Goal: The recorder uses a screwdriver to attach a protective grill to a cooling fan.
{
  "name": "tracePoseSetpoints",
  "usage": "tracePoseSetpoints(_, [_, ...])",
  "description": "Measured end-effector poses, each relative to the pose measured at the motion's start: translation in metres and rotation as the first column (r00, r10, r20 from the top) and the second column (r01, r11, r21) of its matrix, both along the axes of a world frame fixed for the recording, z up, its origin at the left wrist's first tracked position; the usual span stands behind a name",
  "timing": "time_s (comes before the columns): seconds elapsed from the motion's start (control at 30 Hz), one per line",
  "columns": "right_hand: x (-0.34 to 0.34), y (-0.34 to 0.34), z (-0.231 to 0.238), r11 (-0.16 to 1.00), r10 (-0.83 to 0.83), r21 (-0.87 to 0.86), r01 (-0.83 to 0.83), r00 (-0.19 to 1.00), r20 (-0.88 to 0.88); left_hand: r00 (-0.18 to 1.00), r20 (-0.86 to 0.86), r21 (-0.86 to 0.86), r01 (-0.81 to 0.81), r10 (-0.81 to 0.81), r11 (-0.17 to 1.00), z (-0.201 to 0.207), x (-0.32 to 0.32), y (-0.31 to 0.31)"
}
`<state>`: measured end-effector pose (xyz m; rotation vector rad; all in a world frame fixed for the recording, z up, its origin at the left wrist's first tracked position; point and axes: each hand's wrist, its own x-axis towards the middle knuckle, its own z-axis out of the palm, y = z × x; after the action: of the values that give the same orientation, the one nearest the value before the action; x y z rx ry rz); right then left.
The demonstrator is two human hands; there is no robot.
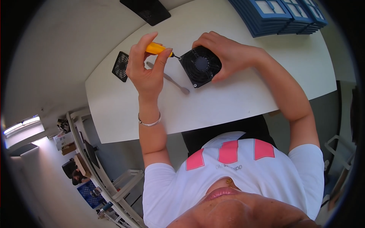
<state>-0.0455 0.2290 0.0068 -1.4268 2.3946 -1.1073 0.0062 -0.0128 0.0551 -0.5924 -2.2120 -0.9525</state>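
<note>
A square black cooling fan [201, 64] rests at the middle of the white table, and my right hand [222, 51] grips it by its far and right edges. My left hand [148, 64] holds a yellow-handled screwdriver [159, 48], its dark shaft pointing right. The tip meets the fan's upper left corner, at a screw hole. A metal screw head [195, 86] shows at the fan's near corner. Below my left hand lies a grey, thin tool with a flat rounded end [184, 90]. Left of that hand sits a loose black fan grille [121, 66].
Blue trays [262, 17] are stacked at the table's far right. A black flat object [146, 10] stands beyond the far edge. The white table [228, 102] curves close in front of me. White metal racks [114, 190] and another person [78, 176] are off to the left.
</note>
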Motion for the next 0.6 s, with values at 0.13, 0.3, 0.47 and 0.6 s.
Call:
tracePoseSetpoints(0.13, [-0.002,0.0,-0.003,1.0,-0.002,-0.001,0.002,1.0,-0.011,0.973,0.149,0.146,0.155,-0.176,0.977,0.0,0.002,-0.002])
tracePoseSetpoints(0.3, [-0.002,0.002,-0.004,1.0,-0.006,0.014,0.007,1.0,-0.02,0.975,0.085,0.229,0.181,-0.205,0.956,-0.008,-0.004,0.004])
tracePoseSetpoints(0.47, [-0.001,0.001,-0.004,1.0,-0.008,0.007,0.008,1.0,-0.006,0.998,0.009,0.034,-0.068,0.067,0.997,-0.008,0.0,0.003])
tracePoseSetpoints(0.6, [-0.002,0.0,-0.004,1.0,-0.006,0.016,0.006,1.0,-0.001,0.998,0.061,0.052,-0.024,0.021,0.998,-0.003,0.0,0.001])
